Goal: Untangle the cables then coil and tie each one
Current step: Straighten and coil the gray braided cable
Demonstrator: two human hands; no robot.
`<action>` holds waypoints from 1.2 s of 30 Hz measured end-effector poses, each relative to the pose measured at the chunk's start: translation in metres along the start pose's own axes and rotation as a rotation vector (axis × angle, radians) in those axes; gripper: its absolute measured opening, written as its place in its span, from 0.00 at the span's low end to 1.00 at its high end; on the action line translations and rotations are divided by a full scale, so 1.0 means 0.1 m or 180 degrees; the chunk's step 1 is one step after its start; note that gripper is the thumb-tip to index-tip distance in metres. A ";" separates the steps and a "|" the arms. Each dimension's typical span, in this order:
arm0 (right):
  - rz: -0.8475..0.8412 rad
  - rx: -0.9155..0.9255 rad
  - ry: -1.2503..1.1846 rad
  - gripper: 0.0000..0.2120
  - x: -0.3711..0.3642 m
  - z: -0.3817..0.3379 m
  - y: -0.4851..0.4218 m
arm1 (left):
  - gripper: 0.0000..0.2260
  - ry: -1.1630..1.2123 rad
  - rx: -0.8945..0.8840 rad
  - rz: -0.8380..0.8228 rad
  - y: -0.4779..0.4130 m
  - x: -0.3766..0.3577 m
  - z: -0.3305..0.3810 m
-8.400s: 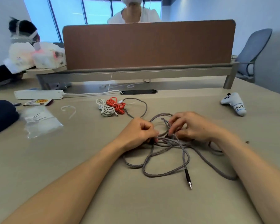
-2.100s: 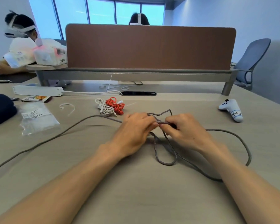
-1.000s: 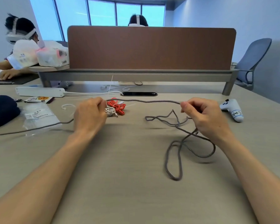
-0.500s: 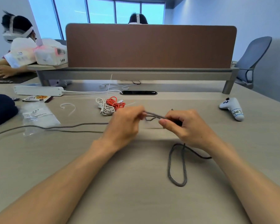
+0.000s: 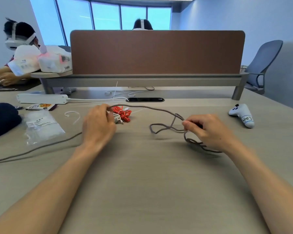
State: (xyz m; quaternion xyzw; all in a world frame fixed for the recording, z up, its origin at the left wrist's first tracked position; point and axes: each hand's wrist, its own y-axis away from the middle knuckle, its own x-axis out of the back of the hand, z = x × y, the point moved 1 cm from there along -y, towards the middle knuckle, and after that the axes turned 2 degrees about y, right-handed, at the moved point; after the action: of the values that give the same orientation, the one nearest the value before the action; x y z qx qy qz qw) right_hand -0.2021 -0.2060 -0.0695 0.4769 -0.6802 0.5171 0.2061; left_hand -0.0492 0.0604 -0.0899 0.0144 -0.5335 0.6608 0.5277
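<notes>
- One left hand (image 5: pixel 98 125) grips the single grey cable (image 5: pixel 152 109); the cable's tail trails left over the table (image 5: pixel 142 183).
- Two bundles lie just beside that hand: one white cable (image 5: pixel 117 117) and one orange cable (image 5: pixel 123 113).
- One right hand (image 5: pixel 208 130) pinches the grey cable above its loops.
- Half a second ago the hands were nearly touching; now they are well apart.

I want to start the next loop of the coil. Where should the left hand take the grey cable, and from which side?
Probably the single straight stretch of the grey cable lying on the table left of the left hand, pinched from above: it is one flat strand there, free of the loops by the right hand.
</notes>
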 end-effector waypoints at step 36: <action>0.0373 0.0615 -0.0091 0.15 -0.21 -0.29 -0.03 | 0.16 0.0982 -0.1899 -0.0902 0.44 -0.16 0.81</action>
State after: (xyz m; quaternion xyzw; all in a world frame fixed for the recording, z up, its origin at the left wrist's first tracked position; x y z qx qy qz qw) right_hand -0.1960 -0.1703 -0.0732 0.4613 -0.6568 0.5846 0.1189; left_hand -0.1170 -0.0034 -0.0947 -0.1662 -0.6097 0.3909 0.6693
